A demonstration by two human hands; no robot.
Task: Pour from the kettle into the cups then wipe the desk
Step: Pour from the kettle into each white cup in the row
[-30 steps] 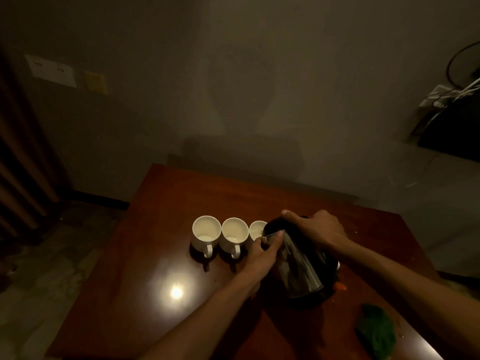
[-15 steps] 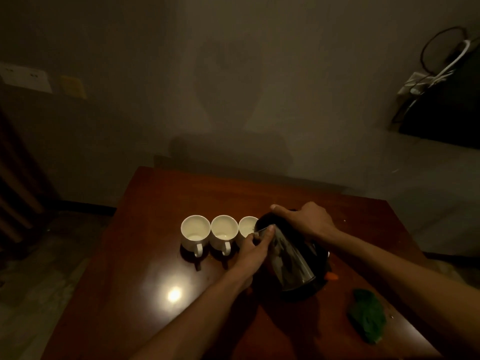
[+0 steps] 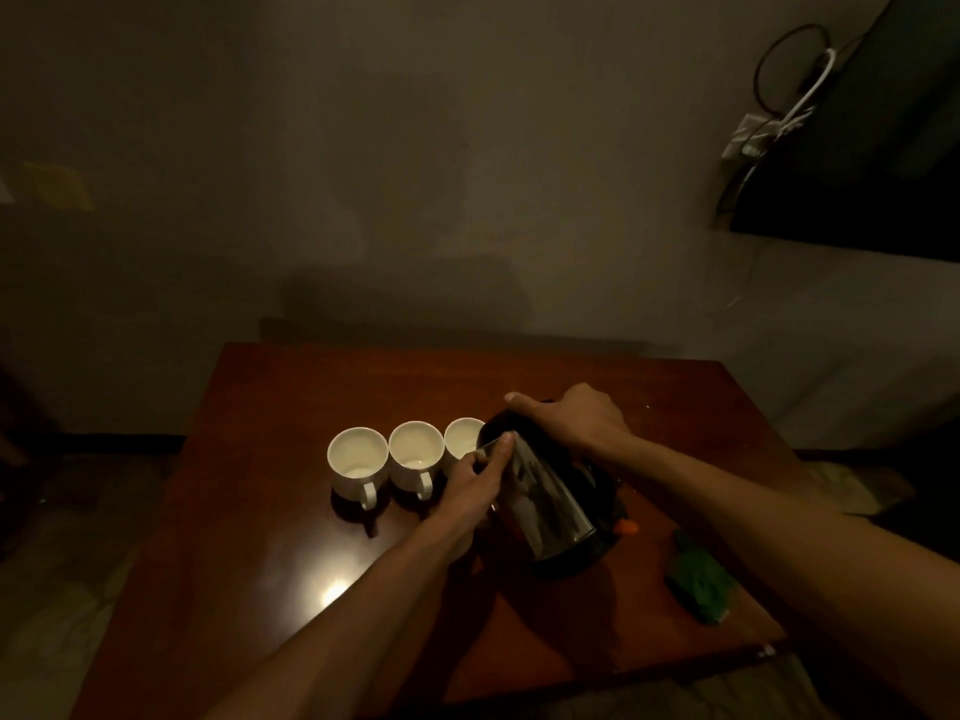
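Observation:
Three white cups stand in a row on the dark red desk (image 3: 291,522): the left cup (image 3: 358,462), the middle cup (image 3: 415,457) and the right cup (image 3: 462,438). A steel and black kettle (image 3: 545,504) is tilted left, its spout over the right cup's rim. My right hand (image 3: 571,423) grips the kettle's top and handle. My left hand (image 3: 480,478) rests against the kettle's spout end, beside the right cup, whose handle it hides. A green cloth (image 3: 698,582) lies at the desk's right.
A small orange item (image 3: 626,526) shows by the kettle's base. A lamp reflection (image 3: 332,595) glares on the desk front. The wall stands close behind the desk. Cables and a dark screen (image 3: 852,148) hang at the upper right.
The view has swung slightly leftward and down, so the cups and kettle sit a little more to the left in frame. Both hands keep the same hold on the tilted kettle.

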